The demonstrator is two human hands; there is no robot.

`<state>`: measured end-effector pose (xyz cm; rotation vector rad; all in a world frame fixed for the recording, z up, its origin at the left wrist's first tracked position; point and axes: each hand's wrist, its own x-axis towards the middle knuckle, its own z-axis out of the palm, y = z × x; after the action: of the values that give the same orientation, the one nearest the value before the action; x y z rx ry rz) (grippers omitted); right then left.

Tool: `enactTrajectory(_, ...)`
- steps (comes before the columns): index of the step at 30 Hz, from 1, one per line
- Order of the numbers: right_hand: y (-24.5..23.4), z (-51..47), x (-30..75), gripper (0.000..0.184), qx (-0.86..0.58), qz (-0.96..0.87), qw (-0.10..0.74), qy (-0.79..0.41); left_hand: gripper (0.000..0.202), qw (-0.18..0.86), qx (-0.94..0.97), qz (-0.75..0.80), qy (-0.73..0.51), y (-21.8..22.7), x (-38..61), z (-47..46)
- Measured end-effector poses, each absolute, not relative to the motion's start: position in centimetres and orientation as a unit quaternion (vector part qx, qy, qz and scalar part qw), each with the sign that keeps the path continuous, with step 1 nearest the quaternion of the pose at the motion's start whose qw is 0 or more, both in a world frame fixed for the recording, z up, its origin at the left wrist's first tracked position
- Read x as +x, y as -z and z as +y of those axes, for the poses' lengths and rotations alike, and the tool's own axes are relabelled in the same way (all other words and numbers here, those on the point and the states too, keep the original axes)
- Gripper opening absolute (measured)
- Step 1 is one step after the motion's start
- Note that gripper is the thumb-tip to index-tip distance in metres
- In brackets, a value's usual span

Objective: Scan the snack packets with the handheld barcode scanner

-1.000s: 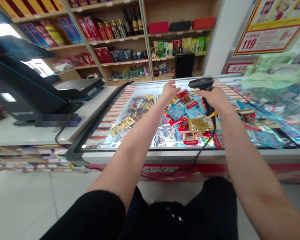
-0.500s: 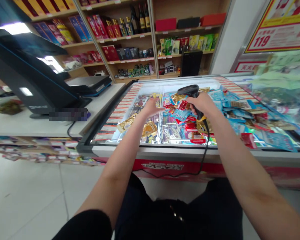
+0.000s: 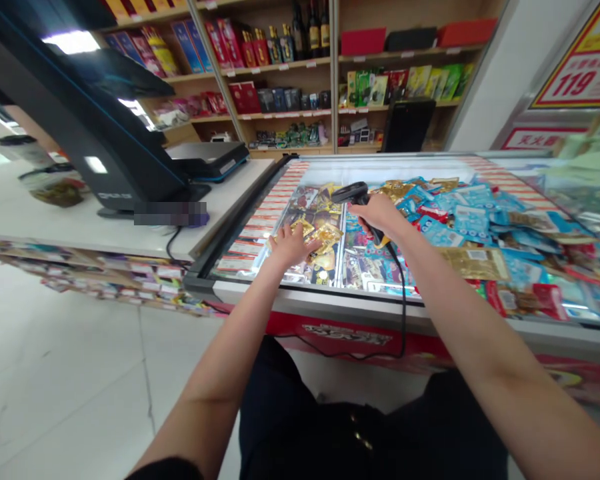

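Observation:
My right hand (image 3: 381,215) is wrapped round the handle of a black barcode scanner (image 3: 351,193), its head pointing left over the freezer. A black cord (image 3: 404,293) hangs from the handle down the freezer's front. My left hand (image 3: 289,247) has its fingers spread over gold packets (image 3: 327,237) at the left side; whether it touches them I cannot tell. Blue packets (image 3: 473,224) lie heaped with red and gold ones on the right, partly behind my right forearm.
The glass-topped chest freezer (image 3: 300,292) spans the front. On the left, a counter (image 3: 175,248) bears a black checkout terminal (image 3: 130,167) and a weighing scale (image 3: 215,159). Shelves (image 3: 280,67) of boxes and bottles stand behind, and a black chair back (image 3: 409,125) rises beyond the freezer.
My left hand has moved down and left over the gold packets, its fingers spreading. My right hand has shifted left with the scanner. The view has turned, sliding the surroundings rightward.

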<state>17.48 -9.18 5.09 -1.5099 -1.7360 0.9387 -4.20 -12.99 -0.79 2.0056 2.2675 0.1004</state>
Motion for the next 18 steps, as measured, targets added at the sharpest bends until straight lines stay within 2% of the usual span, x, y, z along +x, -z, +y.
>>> enactTrajectory(4, -4.6, -7.9, 17.4, 0.023, -0.568, -0.654, 0.338, -0.369, 0.082, 0.077, 0.648, 0.755, -0.064, 0.8, -1.6, -8.8)
enactTrajectory(9, -4.3, -7.5, 17.4, 0.022, -0.569, -0.609, 0.367, -0.412, 0.083, 0.117, 0.635, 0.752, -0.129, -0.1, 1.2, -4.5)
enactTrajectory(14, -4.6, -8.1, 17.4, 0.022, -0.573, -0.591, 0.382, -0.42, 0.055, 0.1, 0.638, 0.742, -0.18, -0.3, 0.5, -2.5)
enactTrajectory(18, -4.9, -8.5, 17.4, 0.023, -0.579, -0.585, 0.384, -0.418, 0.062, 0.1, 0.638, 0.736, -0.204, 0.0, -1.6, -1.6)
